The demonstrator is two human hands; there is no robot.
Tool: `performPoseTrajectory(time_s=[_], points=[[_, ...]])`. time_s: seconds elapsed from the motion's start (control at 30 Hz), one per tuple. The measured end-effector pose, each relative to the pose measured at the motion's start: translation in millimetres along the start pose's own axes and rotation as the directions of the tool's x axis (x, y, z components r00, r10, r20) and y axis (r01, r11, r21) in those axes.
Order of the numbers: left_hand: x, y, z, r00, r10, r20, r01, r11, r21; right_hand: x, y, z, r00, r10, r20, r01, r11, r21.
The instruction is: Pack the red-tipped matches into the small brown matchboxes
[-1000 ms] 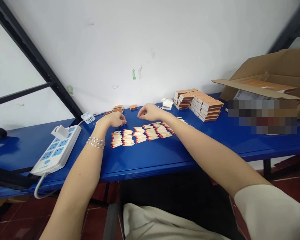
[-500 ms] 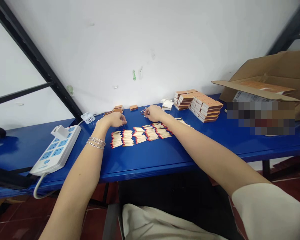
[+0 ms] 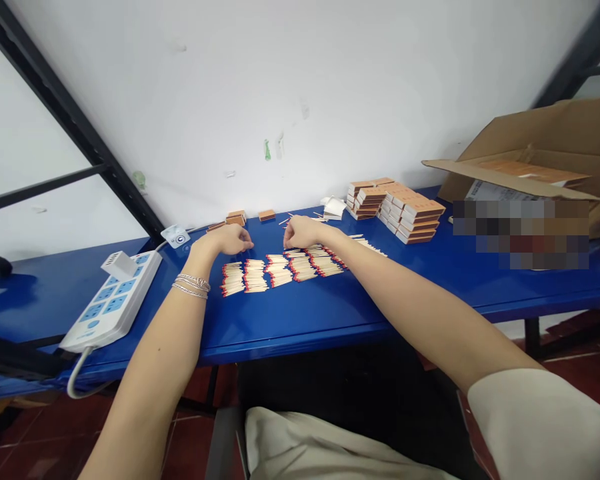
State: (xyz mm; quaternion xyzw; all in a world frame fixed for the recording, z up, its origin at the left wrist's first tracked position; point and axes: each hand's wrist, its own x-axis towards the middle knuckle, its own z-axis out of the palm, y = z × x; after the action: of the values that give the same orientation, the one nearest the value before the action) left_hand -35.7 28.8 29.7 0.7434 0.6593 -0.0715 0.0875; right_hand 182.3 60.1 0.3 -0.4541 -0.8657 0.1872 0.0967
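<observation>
Matches with red heads lie side by side in several rows (image 3: 279, 271) on the blue table. My left hand (image 3: 235, 240) rests just behind the left rows, its fingers curled together at the tips. Over the far end of the middle rows, my right hand (image 3: 303, 232) is closed in a pinch, fingertips pointing down. Whatever is between the fingertips of either hand is too small to make out. Loose matches (image 3: 320, 216) lie behind my right hand, beside a white paper piece (image 3: 334, 208). My right forearm covers part of the right-hand rows.
Stacked matchboxes (image 3: 397, 207) stand at the back right, near an open cardboard carton (image 3: 530, 150). A few more matchboxes (image 3: 236, 217) sit by the wall behind my left hand. At left lies a white power strip (image 3: 115, 300) with a plug in it.
My right hand has moved from the loose matches towards me, to the far end of the rows. My left hand stays nearly where it was.
</observation>
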Motion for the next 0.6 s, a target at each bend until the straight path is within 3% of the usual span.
performPoseTrajectory(time_s=[0.37, 0.6], points=[[1.0, -1.7, 0.7, 1.0, 0.004, 0.005, -0.004, 1.0, -0.018, 2.0, 19.5, -7.7, 1.0, -0.016, 0.014, 0.016, 1.0, 0.001], [4.8, -5.5, 2.8, 1.0, 0.016, 0.004, -0.016, 0.999, -0.039, 8.5, 26.6, 0.3, 0.978, 0.114, -0.177, -0.115, 0.993, 0.004]])
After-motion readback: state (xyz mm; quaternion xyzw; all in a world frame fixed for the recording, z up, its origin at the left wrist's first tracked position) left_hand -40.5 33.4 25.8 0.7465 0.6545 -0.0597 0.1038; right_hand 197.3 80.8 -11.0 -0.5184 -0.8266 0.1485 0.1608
